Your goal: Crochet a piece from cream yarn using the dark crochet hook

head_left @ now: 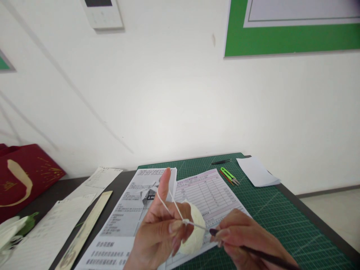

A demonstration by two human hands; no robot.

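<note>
The green cutting mat [284, 221] serves as reference. Both hands are above its near part.

Left hand [157, 228]: thumb and fingers pinch a small knot [185, 221] of white yarn [176, 204]. The index finger points upward, with the yarn looped over it and two strands running down towards the pinch. Right hand [244, 236]: closed on a hook [213, 232] with a dark handle, held above the mat's near part. The metal shaft reaches the knot; whether its tip sits inside a loop cannot be determined.

A pale yarn ball [197, 236] lies behind the left fingers, partly hidden, over the near part of the mat. Beneath the hands, a printed sheet [112, 232] covers the mat's left side, and a ruled form [206, 191] covers its middle.

Towards the mat's far edge rest green snips [228, 175] and a slim black tool [221, 162]. Blank white paper [257, 171] straddles the mat's right edge. Left of the mat are a long pale strip [84, 228], handwritten pages [56, 228] and, farther out, a dark red bag [30, 178].
</note>
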